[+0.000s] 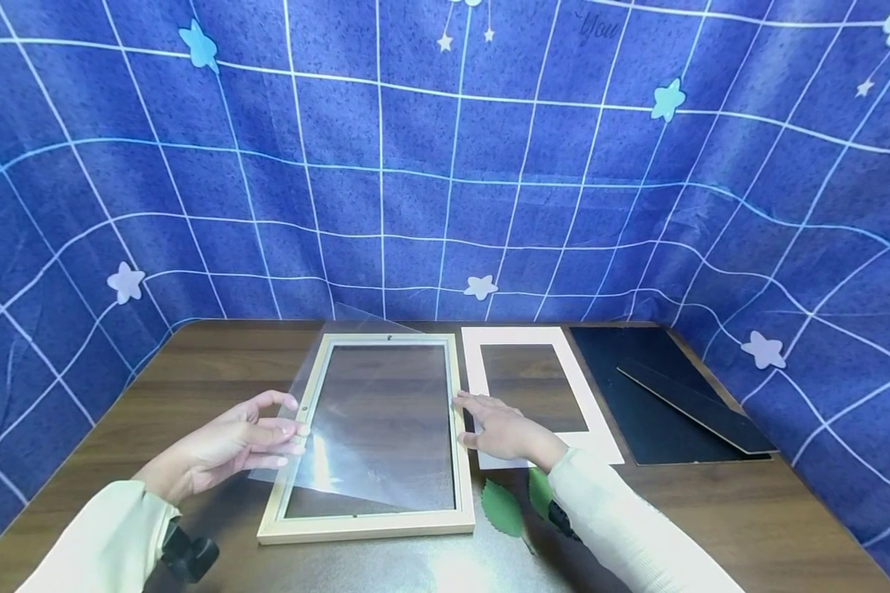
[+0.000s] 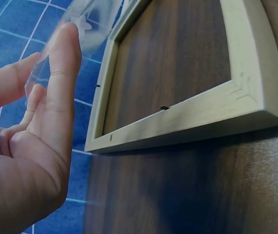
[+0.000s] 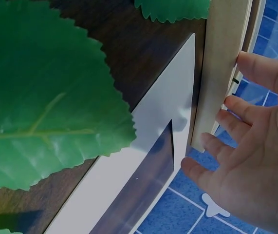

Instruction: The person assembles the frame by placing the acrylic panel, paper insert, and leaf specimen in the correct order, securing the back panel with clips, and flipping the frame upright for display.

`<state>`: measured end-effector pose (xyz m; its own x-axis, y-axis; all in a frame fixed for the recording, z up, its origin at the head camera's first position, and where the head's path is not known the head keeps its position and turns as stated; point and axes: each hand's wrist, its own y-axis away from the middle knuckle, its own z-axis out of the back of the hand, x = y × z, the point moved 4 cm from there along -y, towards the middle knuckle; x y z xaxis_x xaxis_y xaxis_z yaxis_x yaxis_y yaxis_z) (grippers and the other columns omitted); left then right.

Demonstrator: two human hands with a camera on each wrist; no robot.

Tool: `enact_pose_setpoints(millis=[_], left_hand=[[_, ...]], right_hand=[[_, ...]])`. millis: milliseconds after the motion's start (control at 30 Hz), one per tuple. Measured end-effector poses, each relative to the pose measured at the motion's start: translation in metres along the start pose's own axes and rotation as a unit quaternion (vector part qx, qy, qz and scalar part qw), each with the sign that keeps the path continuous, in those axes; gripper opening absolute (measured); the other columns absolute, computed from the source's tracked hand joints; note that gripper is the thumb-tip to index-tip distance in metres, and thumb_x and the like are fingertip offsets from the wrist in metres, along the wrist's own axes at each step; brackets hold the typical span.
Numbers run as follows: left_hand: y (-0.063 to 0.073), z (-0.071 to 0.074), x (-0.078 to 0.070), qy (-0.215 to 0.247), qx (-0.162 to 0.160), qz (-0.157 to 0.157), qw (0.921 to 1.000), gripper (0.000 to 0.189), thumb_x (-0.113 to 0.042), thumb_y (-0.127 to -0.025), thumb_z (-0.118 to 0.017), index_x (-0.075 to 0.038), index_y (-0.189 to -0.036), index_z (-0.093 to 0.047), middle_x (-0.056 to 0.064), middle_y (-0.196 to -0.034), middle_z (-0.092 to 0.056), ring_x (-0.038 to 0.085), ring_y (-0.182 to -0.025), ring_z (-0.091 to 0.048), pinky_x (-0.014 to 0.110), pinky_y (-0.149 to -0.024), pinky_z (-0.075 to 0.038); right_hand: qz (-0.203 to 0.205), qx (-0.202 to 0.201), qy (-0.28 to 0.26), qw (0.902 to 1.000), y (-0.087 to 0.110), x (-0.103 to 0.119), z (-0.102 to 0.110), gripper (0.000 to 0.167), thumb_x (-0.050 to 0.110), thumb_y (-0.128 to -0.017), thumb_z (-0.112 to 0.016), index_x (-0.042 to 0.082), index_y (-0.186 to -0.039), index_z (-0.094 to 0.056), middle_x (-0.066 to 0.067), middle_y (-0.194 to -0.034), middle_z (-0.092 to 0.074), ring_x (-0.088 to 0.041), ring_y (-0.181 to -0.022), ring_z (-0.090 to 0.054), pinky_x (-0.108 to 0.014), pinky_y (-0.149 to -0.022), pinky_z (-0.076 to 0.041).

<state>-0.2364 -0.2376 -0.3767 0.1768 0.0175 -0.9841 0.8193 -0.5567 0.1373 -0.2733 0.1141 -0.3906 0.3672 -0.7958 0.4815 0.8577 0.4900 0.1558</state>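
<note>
My left hand (image 1: pixel 230 441) pinches the left edge of a clear plastic sheet (image 1: pixel 321 468) between thumb and fingers. The sheet is tilted over a light wooden picture frame (image 1: pixel 367 525), overlapping its opening and left side in the head view. The frame lies on the table with small dark tabs along its inner edges. At the frame's right side rests my right hand (image 1: pixel 504 430), its fingers spread and nearly straight. In the right wrist view, those fingertips (image 3: pixel 243 59) sit right at the frame's side (image 3: pixel 219 73).
Right of the frame lies a white mat (image 1: pixel 580 387) with a rectangular window. Beyond it is a black backing board (image 1: pixel 611 371) with a hinged stand (image 1: pixel 697 412) raised. Green leaves (image 1: pixel 502 506) are near my right forearm. A blue gridded cloth (image 1: pixel 415 206) surrounds the wooden table (image 1: pixel 215 354).
</note>
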Motion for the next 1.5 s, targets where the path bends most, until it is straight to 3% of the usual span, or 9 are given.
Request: enact_pose_setpoints(millis=[400,867,1367,1500], left_hand=[[-0.002,-0.012,0.007,-0.004,-0.036,0.030,0.9989,0.028,-0.001,-0.102,-0.055,-0.025,-0.116,-0.050,0.003,-0.109,-0.064,0.019,-0.099,-0.068,0.037,-0.088,-0.058],[-0.003,-0.018,0.012,-0.002,-0.033,0.013,0.9994,0.028,0.000,-0.102,-0.054,-0.023,-0.118,-0.048,0.003,-0.112,-0.067,0.021,-0.102,-0.069,0.039,-0.088,-0.059],[-0.004,-0.020,0.014,-0.029,-0.049,0.045,0.9974,0.032,-0.003,-0.101,-0.057,-0.008,-0.126,-0.039,0.010,-0.109,-0.063,0.025,-0.102,-0.066,0.044,-0.090,-0.058],[-0.005,-0.020,0.014,-0.063,-0.062,0.049,0.9949,0.036,0.000,-0.099,-0.056,0.000,-0.127,-0.033,0.008,-0.109,-0.064,0.022,-0.098,-0.067,0.041,-0.087,-0.058]], right_hand=[[-0.001,-0.016,-0.012,0.9998,-0.001,0.003,0.001,0.058,0.020,-0.100,-0.064,0.007,-0.153,-0.043,-0.013,-0.162,-0.035,-0.040,-0.151,-0.025,-0.069,-0.116,-0.021],[0.001,-0.022,0.008,0.9997,-0.002,0.003,0.004,0.058,0.022,-0.098,-0.068,0.005,-0.150,-0.048,-0.013,-0.160,-0.039,-0.039,-0.150,-0.027,-0.066,-0.116,-0.023],[0.012,-0.024,0.015,0.9995,-0.001,0.003,0.005,0.056,0.021,-0.097,-0.068,0.004,-0.147,-0.051,-0.015,-0.158,-0.041,-0.041,-0.149,-0.027,-0.067,-0.115,-0.025],[0.010,-0.027,0.010,0.9995,-0.001,0.003,0.005,0.056,0.022,-0.097,-0.069,0.004,-0.147,-0.051,-0.014,-0.158,-0.041,-0.040,-0.150,-0.028,-0.067,-0.115,-0.025]])
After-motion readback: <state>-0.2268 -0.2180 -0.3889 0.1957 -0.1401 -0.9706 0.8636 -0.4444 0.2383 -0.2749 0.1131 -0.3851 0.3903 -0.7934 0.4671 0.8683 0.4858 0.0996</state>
